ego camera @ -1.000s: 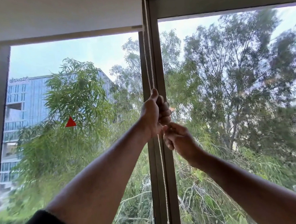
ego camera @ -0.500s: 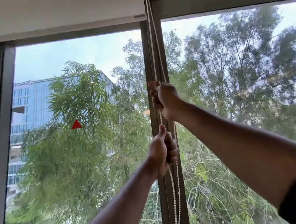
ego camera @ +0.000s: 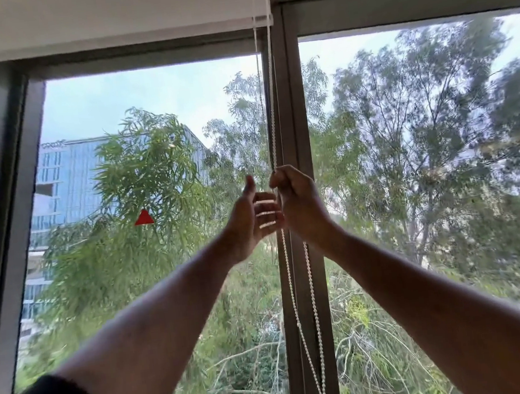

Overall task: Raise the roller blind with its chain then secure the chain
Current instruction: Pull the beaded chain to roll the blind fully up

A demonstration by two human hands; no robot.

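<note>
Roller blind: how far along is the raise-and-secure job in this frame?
Mostly done: the roller blind is rolled almost to the top, its bottom bar just above the glass. In hand: the right hand is closed on the bead chain beside the window frame, while the left hand is open next to it. Left: any last pull, then securing the chain, which hangs loose below.

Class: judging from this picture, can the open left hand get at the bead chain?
Probably yes. The left hand is open right beside the chain, just below the right hand gripping it, with nothing between them.
</note>
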